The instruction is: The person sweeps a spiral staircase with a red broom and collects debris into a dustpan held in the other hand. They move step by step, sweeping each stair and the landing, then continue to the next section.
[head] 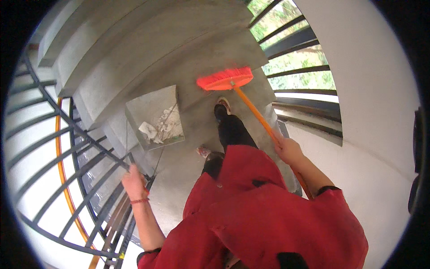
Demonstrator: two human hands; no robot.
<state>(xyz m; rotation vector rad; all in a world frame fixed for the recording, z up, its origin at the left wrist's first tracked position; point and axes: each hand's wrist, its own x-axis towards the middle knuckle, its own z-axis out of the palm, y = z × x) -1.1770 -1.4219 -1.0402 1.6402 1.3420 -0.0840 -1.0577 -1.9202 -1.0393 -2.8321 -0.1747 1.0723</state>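
My right hand [289, 150] grips the orange handle [255, 112] of a broom, which runs back past my forearm. The broom head [228, 80], with red-pink bristles, is on the concrete floor beyond my feet and slightly blurred. To its left is a square, shallow dustpan [149, 104] holding whitish debris [168, 122] and a crumpled pale piece [149, 131]. Thin wires or rods lead from the pan towards my left hand [134, 184], whose fingers are closed, apparently around the pan's handle; the grip itself is mostly hidden. That hand appears beside the stair railing.
Concrete steps [90, 67] rise at the upper left. A dark metal railing [89, 138] bounds the stairwell on the left, with an orange-yellow pipe or hose [63, 178] behind it. At right are a barred window opening [299, 64] and a pale wall [373, 111].
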